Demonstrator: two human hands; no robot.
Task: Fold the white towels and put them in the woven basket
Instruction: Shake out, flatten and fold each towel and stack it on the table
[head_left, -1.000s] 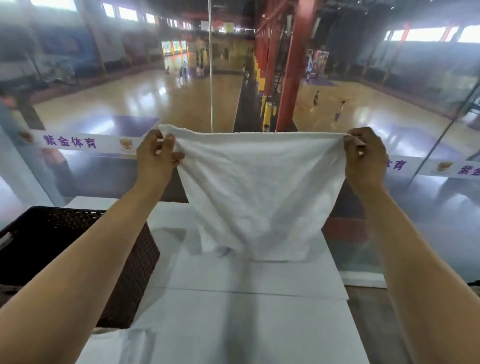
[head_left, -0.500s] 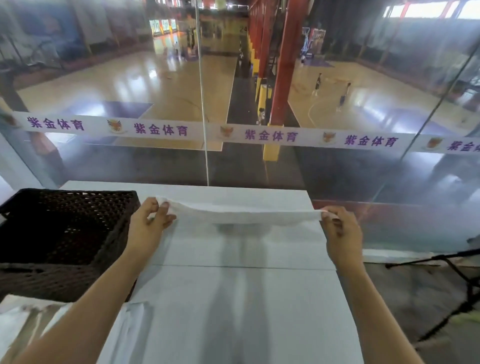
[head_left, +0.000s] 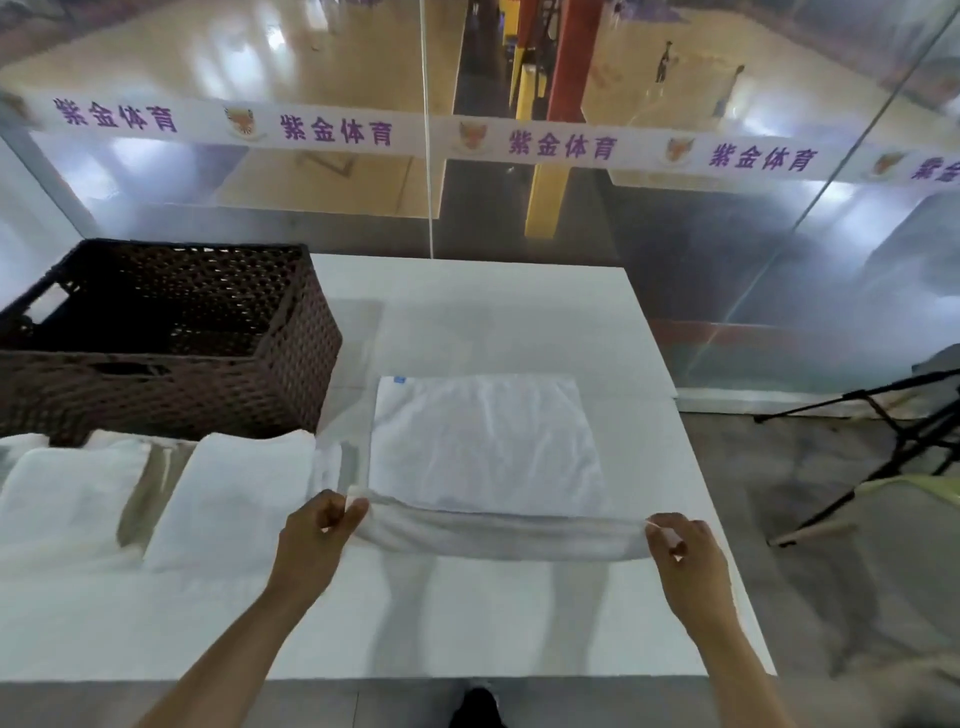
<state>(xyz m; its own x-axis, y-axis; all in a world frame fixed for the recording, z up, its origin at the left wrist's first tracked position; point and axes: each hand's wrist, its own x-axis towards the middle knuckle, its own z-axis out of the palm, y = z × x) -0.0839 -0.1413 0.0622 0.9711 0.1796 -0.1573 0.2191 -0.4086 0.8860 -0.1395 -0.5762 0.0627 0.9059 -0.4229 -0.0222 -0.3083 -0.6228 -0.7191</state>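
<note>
Lowered from mid-air, the white towel (head_left: 485, 447) now lies spread on the table (head_left: 467, 623), its near edge still lifted. Left hand (head_left: 314, 540) and right hand (head_left: 685, 551) each pinch a near corner. No fold is made yet. Left, more towels (head_left: 228, 493) wait near the woven basket (head_left: 171, 338), which looks empty.

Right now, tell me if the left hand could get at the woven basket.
Probably yes: the woven basket stands open-topped ahead of the left hand, nothing between, but that hand is pinching the towel and must let go first.
</note>
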